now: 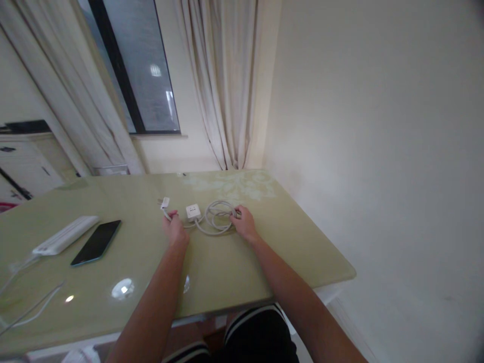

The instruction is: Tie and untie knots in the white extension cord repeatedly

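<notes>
A white extension cord lies on the table, its cable (214, 233) wound in several loose loops. The square socket block (193, 212) sits between my hands, left of the loops. My left hand (176, 229) is closed around the cord just below its plug (165, 203), whose prongs point left. At the right side of the coil, my right hand (244, 222) pinches the bundled loops between thumb and fingers. Part of the cord is hidden behind my left hand.
A dark phone (97, 243) and a long white power strip (66, 235) lie on the glossy greenish table (302, 247) to the left. White cables (36, 312) run near the front left. A wall (378, 151) borders the right side; curtains (227, 85) hang behind.
</notes>
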Demonstrator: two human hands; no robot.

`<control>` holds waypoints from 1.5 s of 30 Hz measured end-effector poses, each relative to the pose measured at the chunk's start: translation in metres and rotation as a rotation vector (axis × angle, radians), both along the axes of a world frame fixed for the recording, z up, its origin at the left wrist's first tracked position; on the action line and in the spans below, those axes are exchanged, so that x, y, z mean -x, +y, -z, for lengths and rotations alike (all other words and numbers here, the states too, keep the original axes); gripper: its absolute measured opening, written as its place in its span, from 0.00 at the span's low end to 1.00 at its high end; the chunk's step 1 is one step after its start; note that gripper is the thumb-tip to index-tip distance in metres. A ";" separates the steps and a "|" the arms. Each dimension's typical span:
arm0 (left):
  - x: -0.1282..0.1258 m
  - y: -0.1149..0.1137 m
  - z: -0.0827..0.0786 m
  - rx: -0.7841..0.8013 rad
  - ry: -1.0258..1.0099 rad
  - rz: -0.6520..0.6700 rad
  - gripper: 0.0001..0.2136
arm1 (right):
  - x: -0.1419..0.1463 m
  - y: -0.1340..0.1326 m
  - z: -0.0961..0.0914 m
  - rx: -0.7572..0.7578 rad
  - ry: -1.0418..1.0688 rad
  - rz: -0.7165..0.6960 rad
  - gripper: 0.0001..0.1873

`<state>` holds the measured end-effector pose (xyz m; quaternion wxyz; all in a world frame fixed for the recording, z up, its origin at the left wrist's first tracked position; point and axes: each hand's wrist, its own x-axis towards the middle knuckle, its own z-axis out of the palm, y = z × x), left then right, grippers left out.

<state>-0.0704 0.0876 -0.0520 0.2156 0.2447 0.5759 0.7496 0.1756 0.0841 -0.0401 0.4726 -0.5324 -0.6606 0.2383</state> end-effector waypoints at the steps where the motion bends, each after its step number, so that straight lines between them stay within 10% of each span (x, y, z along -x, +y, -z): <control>1: -0.001 -0.001 -0.003 -0.013 -0.070 -0.003 0.06 | 0.001 0.002 0.001 0.002 0.080 -0.023 0.08; 17: -0.014 -0.024 -0.040 -0.143 -0.847 0.309 0.09 | 0.004 -0.012 -0.026 0.111 0.926 -0.157 0.20; 23: -0.022 -0.028 -0.041 -0.098 -0.847 0.494 0.14 | 0.002 -0.010 -0.026 0.148 1.036 -0.125 0.22; 45: -0.028 -0.035 -0.052 0.244 -0.633 0.521 0.03 | -0.004 0.006 -0.007 0.162 1.057 0.041 0.20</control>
